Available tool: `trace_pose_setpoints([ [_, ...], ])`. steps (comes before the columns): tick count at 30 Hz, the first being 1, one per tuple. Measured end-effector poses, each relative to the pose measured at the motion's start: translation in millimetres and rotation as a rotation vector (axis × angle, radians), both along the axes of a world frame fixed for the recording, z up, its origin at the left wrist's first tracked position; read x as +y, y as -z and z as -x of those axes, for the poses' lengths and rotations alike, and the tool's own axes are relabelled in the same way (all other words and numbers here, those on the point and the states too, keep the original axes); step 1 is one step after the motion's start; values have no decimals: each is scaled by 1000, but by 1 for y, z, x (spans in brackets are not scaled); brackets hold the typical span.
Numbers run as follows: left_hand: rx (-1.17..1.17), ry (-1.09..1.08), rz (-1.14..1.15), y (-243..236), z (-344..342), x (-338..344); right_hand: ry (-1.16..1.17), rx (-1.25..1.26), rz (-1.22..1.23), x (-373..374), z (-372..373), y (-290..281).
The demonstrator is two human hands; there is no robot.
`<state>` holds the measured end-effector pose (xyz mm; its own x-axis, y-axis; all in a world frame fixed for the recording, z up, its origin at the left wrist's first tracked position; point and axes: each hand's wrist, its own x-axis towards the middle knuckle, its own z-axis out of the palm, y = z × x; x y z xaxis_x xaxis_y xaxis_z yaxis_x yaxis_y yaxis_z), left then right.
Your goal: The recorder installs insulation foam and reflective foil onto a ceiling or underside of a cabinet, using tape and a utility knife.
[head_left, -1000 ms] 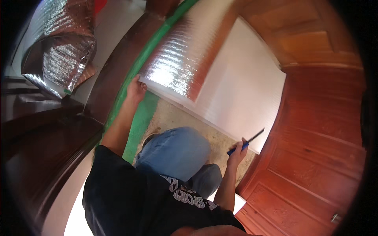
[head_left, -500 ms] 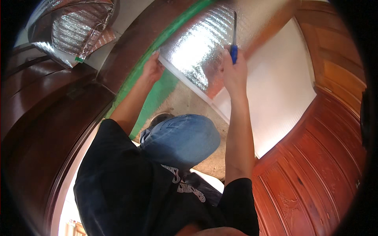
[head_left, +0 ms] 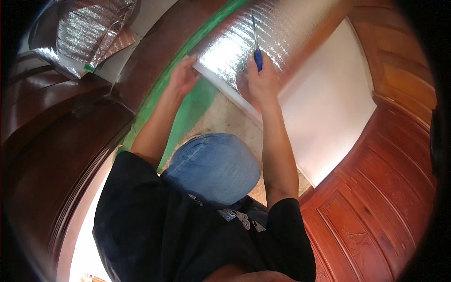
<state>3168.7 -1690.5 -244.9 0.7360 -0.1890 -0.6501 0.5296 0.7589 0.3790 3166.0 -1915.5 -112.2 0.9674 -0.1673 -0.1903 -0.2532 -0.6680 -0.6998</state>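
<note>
Ahead of me lies a large sheet of shiny silver foil (head_left: 225, 58), with a broad white area (head_left: 329, 108) on its right side. Its pale near edge runs slantwise between my hands. My left hand (head_left: 184, 77) pinches this edge at the left corner. In my right hand (head_left: 264, 82), resting over the foil, is a blue-handled tool (head_left: 258, 58) with a long, narrow dark blade pointing away from me. Whether it is a knife or closed scissors cannot be made out.
Green covering (head_left: 162, 101) runs along the left of the floor, beside bare grey-brown floor (head_left: 225, 117). Another crumpled foil piece (head_left: 87, 35) lies at the far left. Dark wooden panelling (head_left: 61, 136) stands left, and a carved reddish wooden panel (head_left: 366, 211) at right. My bent knee (head_left: 213, 167) is below the sheet.
My right hand has shifted left across the foil with the blue-handled tool. My left hand still pinches the corner. My knee blocks more of the floor.
</note>
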Motion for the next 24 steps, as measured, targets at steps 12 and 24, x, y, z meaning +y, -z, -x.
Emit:
trace_pose_setpoints([
  [12,-103,377,116,-116,46,-64,398,185,-707,-21,163,-65],
  [24,18,666,392,-118,85,-136,659,782,-1418,-32,241,-114],
])
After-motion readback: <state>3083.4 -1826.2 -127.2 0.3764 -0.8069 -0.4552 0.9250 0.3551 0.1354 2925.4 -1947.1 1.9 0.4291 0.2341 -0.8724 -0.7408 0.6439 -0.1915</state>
